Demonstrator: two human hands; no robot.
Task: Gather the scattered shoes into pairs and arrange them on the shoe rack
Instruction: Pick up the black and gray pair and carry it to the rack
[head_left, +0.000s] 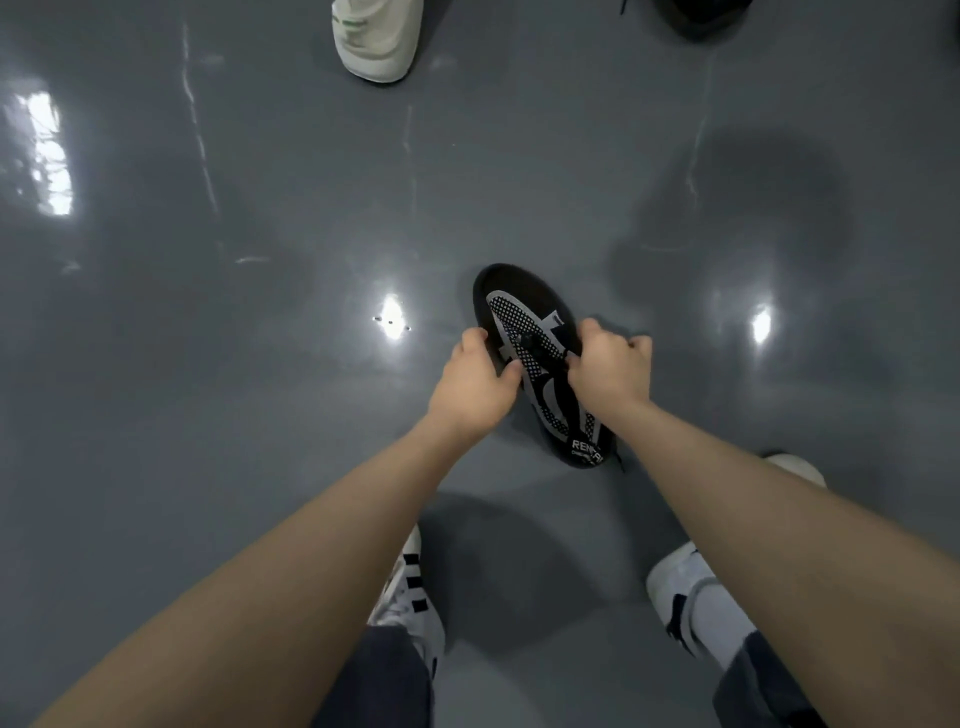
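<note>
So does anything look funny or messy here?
Yes: shoes lie scattered on the grey floor. A white shoe and a dark shoe sit far apart at the top edge, and both hands hold a black patterned shoe.

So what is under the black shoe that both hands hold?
Around the black shoe only glossy grey floor shows. Whether it rests on the floor cannot be told. The left hand and right hand cover its middle.

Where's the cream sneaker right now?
In the head view the cream sneaker sits on the grey floor at the top edge, left of centre, well beyond the black patterned shoe gripped by both hands.
</note>
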